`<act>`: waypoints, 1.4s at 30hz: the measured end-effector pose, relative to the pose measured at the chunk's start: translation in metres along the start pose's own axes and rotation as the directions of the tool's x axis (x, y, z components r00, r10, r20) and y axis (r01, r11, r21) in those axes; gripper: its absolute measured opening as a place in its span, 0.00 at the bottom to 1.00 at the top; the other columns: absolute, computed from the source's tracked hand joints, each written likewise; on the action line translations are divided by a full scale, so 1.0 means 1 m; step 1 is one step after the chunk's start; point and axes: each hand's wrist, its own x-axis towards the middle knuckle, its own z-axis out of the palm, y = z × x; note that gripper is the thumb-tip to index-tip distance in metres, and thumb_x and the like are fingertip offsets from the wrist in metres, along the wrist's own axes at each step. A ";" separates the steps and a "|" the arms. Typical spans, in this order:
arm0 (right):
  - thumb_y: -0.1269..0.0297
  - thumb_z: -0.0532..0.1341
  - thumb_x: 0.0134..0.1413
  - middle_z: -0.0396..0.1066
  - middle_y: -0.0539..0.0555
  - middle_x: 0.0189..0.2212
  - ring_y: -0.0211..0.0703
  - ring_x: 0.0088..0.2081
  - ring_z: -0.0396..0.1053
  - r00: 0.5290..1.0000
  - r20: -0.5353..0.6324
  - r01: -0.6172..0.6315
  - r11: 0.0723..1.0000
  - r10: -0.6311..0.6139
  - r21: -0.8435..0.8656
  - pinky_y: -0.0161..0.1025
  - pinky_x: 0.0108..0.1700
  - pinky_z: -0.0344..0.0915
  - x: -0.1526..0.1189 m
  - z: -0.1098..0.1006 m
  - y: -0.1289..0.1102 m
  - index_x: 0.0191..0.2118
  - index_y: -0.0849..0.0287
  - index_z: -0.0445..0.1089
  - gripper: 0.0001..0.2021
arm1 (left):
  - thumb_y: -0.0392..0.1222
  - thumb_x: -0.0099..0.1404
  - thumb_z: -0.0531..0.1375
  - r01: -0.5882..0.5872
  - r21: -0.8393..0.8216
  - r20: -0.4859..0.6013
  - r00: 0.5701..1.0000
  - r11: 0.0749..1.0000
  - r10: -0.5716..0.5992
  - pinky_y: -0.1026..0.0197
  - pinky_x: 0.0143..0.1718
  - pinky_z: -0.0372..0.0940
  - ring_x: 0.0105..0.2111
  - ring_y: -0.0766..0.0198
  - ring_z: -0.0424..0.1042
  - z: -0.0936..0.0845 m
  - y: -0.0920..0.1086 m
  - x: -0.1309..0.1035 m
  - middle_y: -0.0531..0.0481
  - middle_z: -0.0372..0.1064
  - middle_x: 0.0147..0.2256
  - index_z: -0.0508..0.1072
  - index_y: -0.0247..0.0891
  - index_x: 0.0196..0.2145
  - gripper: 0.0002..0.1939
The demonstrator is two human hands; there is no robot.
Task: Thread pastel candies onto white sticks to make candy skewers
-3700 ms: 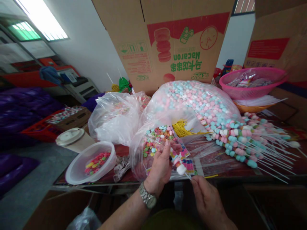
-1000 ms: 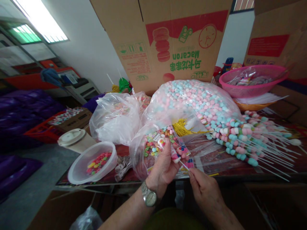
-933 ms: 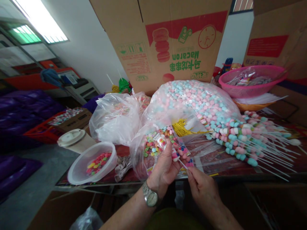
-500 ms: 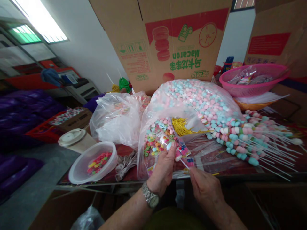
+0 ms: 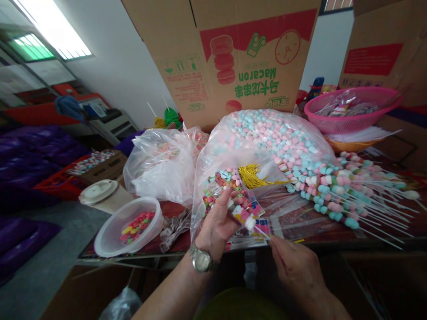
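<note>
My left hand (image 5: 216, 222), with a metal wristwatch, grips the candy end of a candy skewer (image 5: 245, 218) in a narrow clear sleeve, over an open bag of small ring candies (image 5: 218, 182). My right hand (image 5: 293, 266) pinches the thin white stick at the skewer's lower end, close to the table's front edge. A white candy sits at the bottom of the row on the stick. A bundle of gold twist ties (image 5: 251, 175) lies just behind my left hand.
A big bag of pink and blue candies (image 5: 270, 133) stands behind. A pile of finished skewers (image 5: 347, 191) lies to the right. A clear bowl of ring candies (image 5: 128, 226), a lidded tub (image 5: 100, 193), a pink basket (image 5: 353, 109) and large cartons (image 5: 230, 53) surround the table.
My left hand has shifted along the skewer and lowered a little. More candies now sit on the stick than a second ago. My right hand stays pinched on the stick's end.
</note>
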 end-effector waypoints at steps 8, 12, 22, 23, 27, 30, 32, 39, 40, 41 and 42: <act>0.74 0.51 0.59 0.71 0.52 0.19 0.41 0.20 0.67 0.982 -0.109 0.137 0.977 -0.156 -0.166 0.37 0.26 0.55 0.001 0.006 -0.006 0.35 0.64 0.72 0.12 | 0.52 0.64 0.56 -0.061 0.050 -0.067 0.996 0.997 0.064 0.63 0.23 0.66 0.15 0.69 0.63 -0.002 -0.019 -0.006 0.55 0.61 0.15 0.65 0.35 0.24 0.18; 0.71 0.49 0.61 0.72 0.52 0.21 0.38 0.21 0.69 0.999 -0.036 -0.013 0.991 0.018 0.135 0.33 0.27 0.59 0.003 0.009 -0.011 0.34 0.62 0.71 0.13 | 0.54 0.65 0.53 -0.093 0.094 -0.039 0.994 0.991 0.097 0.60 0.26 0.68 0.16 0.67 0.65 -0.004 -0.027 -0.005 0.53 0.63 0.15 0.66 0.34 0.24 0.21; 0.65 0.47 0.61 0.75 0.55 0.24 0.43 0.25 0.73 0.963 -0.006 -0.260 0.929 0.271 0.263 0.33 0.25 0.63 0.017 0.015 -0.028 0.35 0.60 0.71 0.16 | 0.51 0.52 0.67 -0.099 0.124 0.088 0.992 0.987 0.089 0.64 0.29 0.65 0.21 0.67 0.67 -0.008 -0.063 -0.008 0.55 0.63 0.16 0.66 0.35 0.19 0.19; 0.64 0.46 0.61 0.76 0.56 0.27 0.44 0.27 0.74 0.957 -0.012 -0.276 0.925 0.289 0.262 0.33 0.26 0.64 0.019 0.016 -0.028 0.38 0.61 0.71 0.16 | 0.51 0.51 0.67 -0.097 0.139 0.069 0.994 0.986 0.088 0.65 0.29 0.64 0.21 0.67 0.67 -0.009 -0.067 -0.009 0.55 0.63 0.17 0.67 0.35 0.20 0.18; 0.62 0.47 0.62 0.75 0.54 0.25 0.41 0.26 0.73 0.935 0.049 -0.341 0.856 0.351 0.389 0.31 0.26 0.64 0.022 0.013 -0.017 0.33 0.60 0.70 0.16 | 0.50 0.51 0.67 -0.193 0.411 0.110 0.981 0.891 0.162 0.65 0.28 0.63 0.23 0.66 0.68 -0.025 -0.067 -0.010 0.52 0.69 0.22 0.72 0.34 0.27 0.15; 0.60 0.48 0.62 0.72 0.51 0.21 0.39 0.23 0.70 0.925 0.048 -0.365 0.846 0.376 0.389 0.30 0.24 0.61 0.019 0.009 -0.009 0.29 0.58 0.69 0.16 | 0.40 0.49 0.69 -0.418 0.629 0.165 0.896 0.656 0.413 0.67 0.29 0.63 0.25 0.67 0.68 -0.041 -0.056 -0.012 0.51 0.71 0.25 0.74 0.35 0.29 0.10; 0.60 0.48 0.63 0.72 0.51 0.20 0.39 0.22 0.69 0.933 0.030 -0.347 0.871 0.359 0.347 0.31 0.24 0.60 0.016 0.010 -0.009 0.30 0.59 0.69 0.16 | 0.36 0.50 0.69 -0.521 0.679 0.206 0.812 0.517 0.546 0.69 0.30 0.62 0.27 0.67 0.67 -0.047 -0.050 -0.013 0.51 0.72 0.27 0.75 0.37 0.33 0.11; 0.63 0.45 0.64 0.74 0.55 0.22 0.42 0.22 0.72 0.964 -0.088 -0.241 0.964 0.251 0.109 0.33 0.24 0.59 0.012 0.021 -0.020 0.33 0.61 0.70 0.18 | 0.28 0.49 0.67 -0.545 0.681 0.251 0.801 0.489 0.543 0.71 0.40 0.62 0.34 0.65 0.68 -0.040 -0.030 -0.016 0.52 0.73 0.30 0.78 0.42 0.30 0.12; 0.63 0.45 0.64 0.75 0.55 0.23 0.42 0.22 0.72 0.967 -0.096 -0.228 0.970 0.236 0.086 0.33 0.24 0.59 0.012 0.021 -0.020 0.33 0.61 0.70 0.18 | 0.28 0.50 0.67 -0.537 0.690 0.252 0.806 0.484 0.535 0.71 0.41 0.62 0.35 0.64 0.68 -0.040 -0.028 -0.016 0.51 0.73 0.30 0.78 0.43 0.30 0.11; 0.63 0.45 0.64 0.75 0.56 0.23 0.42 0.22 0.72 0.969 -0.100 -0.219 0.973 0.225 0.070 0.33 0.23 0.59 0.012 0.021 -0.020 0.33 0.61 0.70 0.18 | 0.28 0.51 0.66 -0.534 0.702 0.263 0.809 0.471 0.526 0.70 0.43 0.62 0.36 0.64 0.68 -0.040 -0.027 -0.016 0.51 0.72 0.30 0.78 0.43 0.30 0.11; 0.63 0.45 0.64 0.75 0.56 0.23 0.41 0.21 0.72 0.970 -0.099 -0.214 0.975 0.220 0.063 0.33 0.23 0.59 0.013 0.020 -0.020 0.33 0.61 0.70 0.18 | 0.29 0.52 0.66 -0.534 0.712 0.279 0.811 0.456 0.514 0.69 0.44 0.61 0.37 0.63 0.68 -0.041 -0.025 -0.016 0.51 0.72 0.31 0.78 0.44 0.29 0.10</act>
